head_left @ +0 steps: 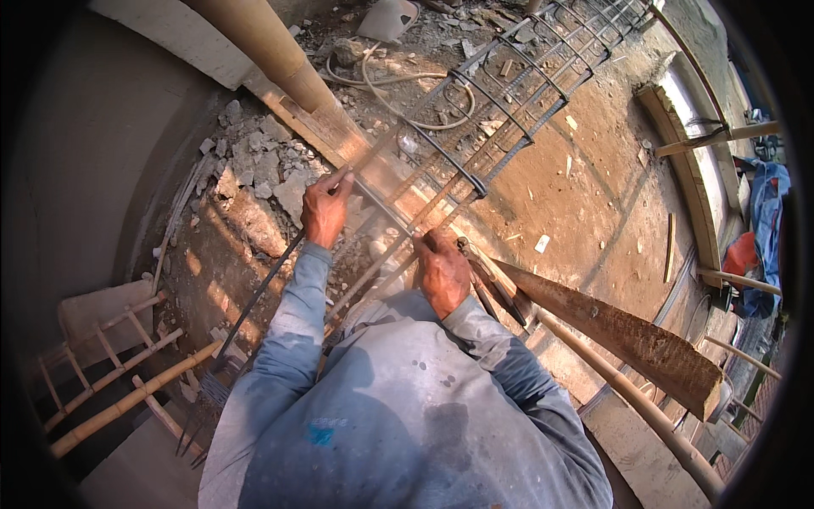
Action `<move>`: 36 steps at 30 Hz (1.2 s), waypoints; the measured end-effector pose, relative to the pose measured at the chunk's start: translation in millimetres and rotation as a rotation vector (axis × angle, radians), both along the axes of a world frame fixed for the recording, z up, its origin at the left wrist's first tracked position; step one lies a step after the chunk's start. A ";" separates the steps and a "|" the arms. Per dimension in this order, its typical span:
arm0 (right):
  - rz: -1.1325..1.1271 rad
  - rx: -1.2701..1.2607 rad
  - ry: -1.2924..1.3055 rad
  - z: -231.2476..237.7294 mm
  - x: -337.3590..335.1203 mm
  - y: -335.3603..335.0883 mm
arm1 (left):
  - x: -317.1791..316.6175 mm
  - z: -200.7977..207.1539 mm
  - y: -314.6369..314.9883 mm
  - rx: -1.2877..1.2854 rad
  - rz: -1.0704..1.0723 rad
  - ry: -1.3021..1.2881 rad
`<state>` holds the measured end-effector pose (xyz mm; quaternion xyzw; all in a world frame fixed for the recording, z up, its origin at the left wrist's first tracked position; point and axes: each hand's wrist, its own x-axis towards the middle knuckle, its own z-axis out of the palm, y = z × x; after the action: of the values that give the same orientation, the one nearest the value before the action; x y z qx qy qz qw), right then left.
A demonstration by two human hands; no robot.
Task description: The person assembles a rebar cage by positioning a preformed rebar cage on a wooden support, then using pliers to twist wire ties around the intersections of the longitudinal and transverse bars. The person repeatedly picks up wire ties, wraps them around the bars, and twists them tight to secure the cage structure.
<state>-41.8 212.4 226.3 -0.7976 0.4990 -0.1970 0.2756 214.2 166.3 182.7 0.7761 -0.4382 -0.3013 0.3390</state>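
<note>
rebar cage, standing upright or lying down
Lying down: the rebar cage stretches from near the right hand over the dirt toward the picture's upper right. Whether it touches the dirt, I cannot tell.

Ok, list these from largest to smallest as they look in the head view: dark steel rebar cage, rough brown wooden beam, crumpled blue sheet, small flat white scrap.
1. Dark steel rebar cage, by overall span
2. Rough brown wooden beam
3. Crumpled blue sheet
4. Small flat white scrap
</note>
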 end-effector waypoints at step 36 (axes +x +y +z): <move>-0.489 0.022 -0.229 -3.8 -89.9 7.9 | -59.7 25.7 20.8 -0.350 -0.053 -0.352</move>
<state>-131.7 220.3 222.5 -0.6228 0.6445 -0.3415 0.2830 154.5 187.2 208.4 0.7342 -0.5563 -0.0896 0.3787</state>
